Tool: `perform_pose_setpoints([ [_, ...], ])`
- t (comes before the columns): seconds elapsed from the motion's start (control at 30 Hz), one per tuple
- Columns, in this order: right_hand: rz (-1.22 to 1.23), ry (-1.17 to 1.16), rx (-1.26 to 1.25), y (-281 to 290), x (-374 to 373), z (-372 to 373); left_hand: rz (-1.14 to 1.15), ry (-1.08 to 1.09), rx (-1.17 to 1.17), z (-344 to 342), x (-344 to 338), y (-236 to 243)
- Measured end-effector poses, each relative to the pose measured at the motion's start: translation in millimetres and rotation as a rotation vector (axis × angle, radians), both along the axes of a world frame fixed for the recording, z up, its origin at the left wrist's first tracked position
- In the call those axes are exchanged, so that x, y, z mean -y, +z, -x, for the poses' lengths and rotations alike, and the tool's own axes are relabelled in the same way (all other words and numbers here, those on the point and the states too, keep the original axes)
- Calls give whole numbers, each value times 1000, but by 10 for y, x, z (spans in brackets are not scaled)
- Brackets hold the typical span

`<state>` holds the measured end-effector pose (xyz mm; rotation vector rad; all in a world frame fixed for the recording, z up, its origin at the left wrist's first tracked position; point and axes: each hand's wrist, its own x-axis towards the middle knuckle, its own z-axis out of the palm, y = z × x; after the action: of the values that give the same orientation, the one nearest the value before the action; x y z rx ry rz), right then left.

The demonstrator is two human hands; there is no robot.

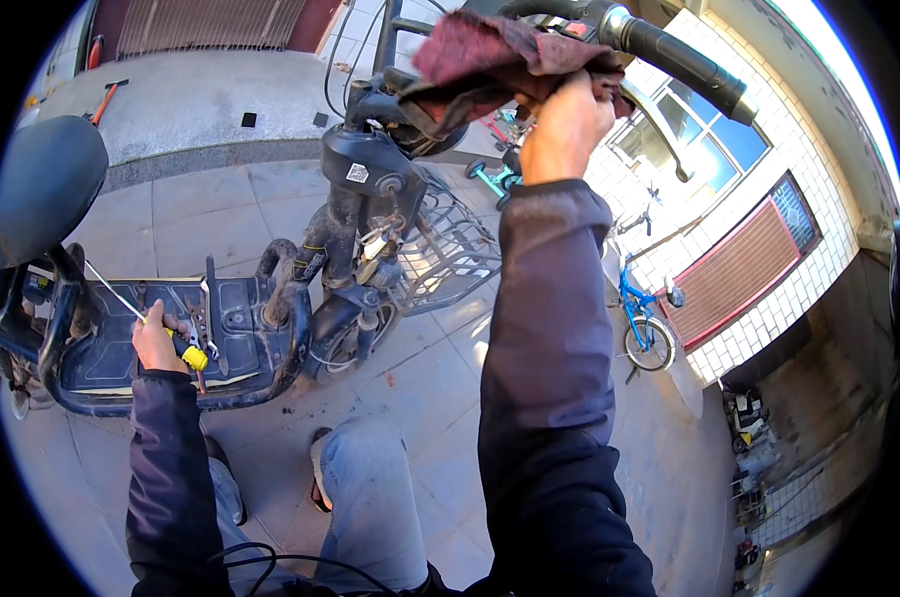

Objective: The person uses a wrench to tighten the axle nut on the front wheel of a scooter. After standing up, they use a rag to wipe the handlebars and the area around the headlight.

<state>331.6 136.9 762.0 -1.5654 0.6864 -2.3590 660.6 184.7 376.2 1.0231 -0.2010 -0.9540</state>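
A black electric scooter (346, 164) stands in front of me, its saddle at the left and its handlebar at the top right. My right hand (566, 129) is closed on a dark red cloth (500, 62), bunched against the handlebar below the black grip (684, 68). The cloth hides part of the bar. Down at the left, my left hand (158, 341) grips a screwdriver with a yellow and black handle (187, 351), its long shaft pointing up and left. Beneath that hand, several metal tools such as a wrench (205, 308) lie on the black footboard (236, 338).
A wire basket (445, 254) hangs at the scooter's front, and keys (375, 244) dangle from the steering column. The black saddle (52, 189) rises at the left. Farther off, a blue bicycle (641, 308) stands by a tiled wall. A red-handled hammer (107, 99) rests on the raised concrete step.
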Motion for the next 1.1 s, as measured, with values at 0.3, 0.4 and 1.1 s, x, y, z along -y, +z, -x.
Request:
perform_pose_setpoints([
  [0.3,-669,-560,-431,-463,248,426,52,-4,-36,-160,-15,-41],
  [0.4,-510,-691,-319,-597,70,653,70,1,-5,-157,-61,-8],
  [1.1,-25,-452,-225,-12,311,41,81,-46,-23,35,-168,116],
])
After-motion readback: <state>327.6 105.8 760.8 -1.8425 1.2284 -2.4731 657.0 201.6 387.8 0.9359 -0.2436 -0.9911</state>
